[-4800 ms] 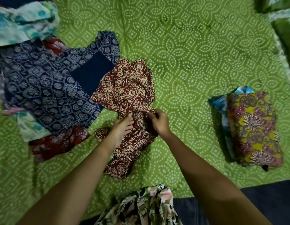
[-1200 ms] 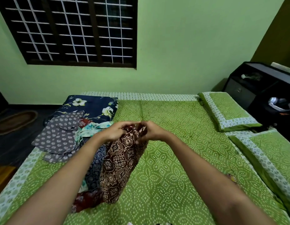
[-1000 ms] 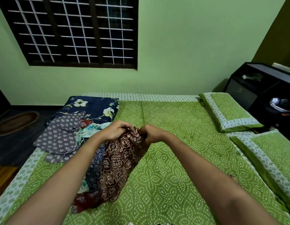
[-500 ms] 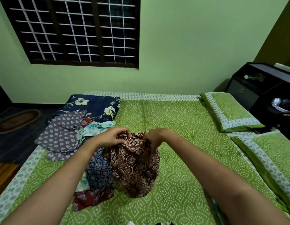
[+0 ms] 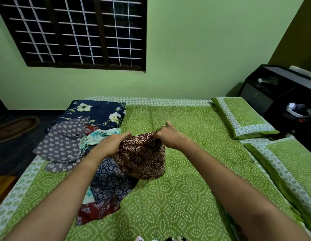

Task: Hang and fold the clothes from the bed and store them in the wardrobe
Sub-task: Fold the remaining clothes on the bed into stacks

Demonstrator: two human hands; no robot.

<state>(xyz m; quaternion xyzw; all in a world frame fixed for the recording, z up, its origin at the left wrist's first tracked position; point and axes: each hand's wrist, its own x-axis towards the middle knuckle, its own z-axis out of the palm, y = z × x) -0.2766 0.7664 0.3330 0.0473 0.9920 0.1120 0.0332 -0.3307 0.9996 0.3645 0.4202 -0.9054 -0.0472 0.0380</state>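
- Since half a second ago the hands have moved apart, so the top edge of the maroon cloth (image 5: 142,160) is pulled wider between them.
- About a second back it hung as a long narrow bunch. Now it's a short, wide panel.
- Nearly five seconds ago it lay crumpled flat on the bed (image 5: 186,197) with the camera looking straight down. Now the view is up and the far wall shows.
- Left hand (image 5: 113,145) pinches the cloth's top left corner, fingers curled over the edge.
- Right hand (image 5: 170,138) pinches the top right corner, with one digit sticking up.
- The cloth hangs mid-bed. Its lower edge sits right at the sheet, and I can't tell if it touches.
- The pile (image 5: 64,146) of loose clothes is at 9 to 10 o'clock from the cloth, running out to the bed's left edge.
- A blue print piece (image 5: 109,185) lies just beside the cloth at 7 o'clock.
- There's bare sheet from 12 round to 6 o'clock on the right side, so that's the open room.
- Two pillows (image 5: 243,117) line the right edge at 2 to 4 o'clock.
- A dark cabinet (image 5: 266,94) stands past them.
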